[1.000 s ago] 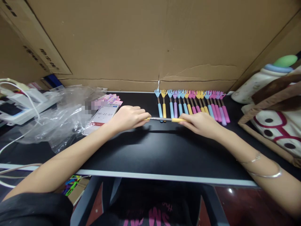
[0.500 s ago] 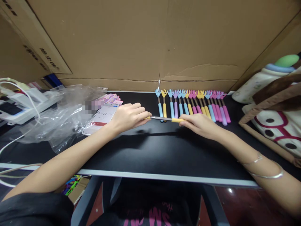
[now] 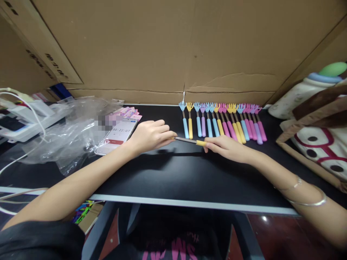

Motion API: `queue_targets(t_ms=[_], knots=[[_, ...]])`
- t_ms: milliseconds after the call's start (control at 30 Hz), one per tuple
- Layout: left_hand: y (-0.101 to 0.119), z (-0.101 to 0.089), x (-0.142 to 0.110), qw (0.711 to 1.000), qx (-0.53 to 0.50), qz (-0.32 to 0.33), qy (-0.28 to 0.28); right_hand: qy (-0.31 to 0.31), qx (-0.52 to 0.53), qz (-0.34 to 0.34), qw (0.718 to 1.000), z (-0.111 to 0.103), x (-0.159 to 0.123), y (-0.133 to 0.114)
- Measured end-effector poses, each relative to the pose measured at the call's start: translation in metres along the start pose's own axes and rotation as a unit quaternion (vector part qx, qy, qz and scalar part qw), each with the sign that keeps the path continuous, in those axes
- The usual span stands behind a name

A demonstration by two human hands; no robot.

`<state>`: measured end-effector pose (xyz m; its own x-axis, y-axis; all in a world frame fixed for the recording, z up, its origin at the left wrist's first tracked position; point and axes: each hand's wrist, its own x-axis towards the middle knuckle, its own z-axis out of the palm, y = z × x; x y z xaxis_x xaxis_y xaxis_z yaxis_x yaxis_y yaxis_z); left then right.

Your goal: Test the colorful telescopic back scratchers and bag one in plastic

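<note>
A back scratcher [image 3: 187,140] with a metal shaft and yellow handle is held level above the black desk, between both hands. My left hand [image 3: 154,135] is closed around its head end, which the fingers hide. On the yellow handle, my right hand [image 3: 226,147] is closed, covering most of it. Behind the hands lies a row of similar back scratchers [image 3: 204,126] in blue, yellow, purple and pink, their claw heads toward the cardboard. The blue one [image 3: 185,128] and the yellow one [image 3: 190,128] at the row's left end lie slightly apart from the others.
Left of my left hand, a phone [image 3: 119,135] showing a timer lies beside crumpled clear plastic bags [image 3: 73,133]. A white power strip [image 3: 24,122] with cables is farther left. At right stand a bottle [image 3: 298,95] and a patterned bag [image 3: 320,144]. Cardboard [image 3: 162,47] walls the back.
The handle end of the held back scratcher has dipped slightly, and my right hand has moved a little lower with it. My left hand stays nearly in place, shifted slightly right.
</note>
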<state>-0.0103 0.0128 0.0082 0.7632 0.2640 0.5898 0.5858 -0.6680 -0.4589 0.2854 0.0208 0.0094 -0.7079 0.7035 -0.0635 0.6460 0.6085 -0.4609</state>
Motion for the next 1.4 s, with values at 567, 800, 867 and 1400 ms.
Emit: queue_targets(t_ms=[567, 800, 867, 1400], knots=[[-0.016, -0.001, 0.001, 0.975, -0.137, -0.163, -0.057, 0.104, -0.091, 0.060, 0.989, -0.024, -0.009, -0.005], [-0.019, 0.005, -0.004, 0.971, -0.170, -0.145, -0.083, 0.074, -0.016, 0.028, 0.997, -0.018, -0.006, -0.006], [-0.018, 0.009, -0.006, 0.971, -0.173, -0.141, -0.082, 0.071, 0.000, 0.031, 0.997, -0.016, -0.005, -0.007], [-0.009, 0.004, -0.005, 0.998, -0.048, -0.020, 0.022, -0.044, 0.173, 0.040, 0.983, -0.009, -0.004, 0.000]])
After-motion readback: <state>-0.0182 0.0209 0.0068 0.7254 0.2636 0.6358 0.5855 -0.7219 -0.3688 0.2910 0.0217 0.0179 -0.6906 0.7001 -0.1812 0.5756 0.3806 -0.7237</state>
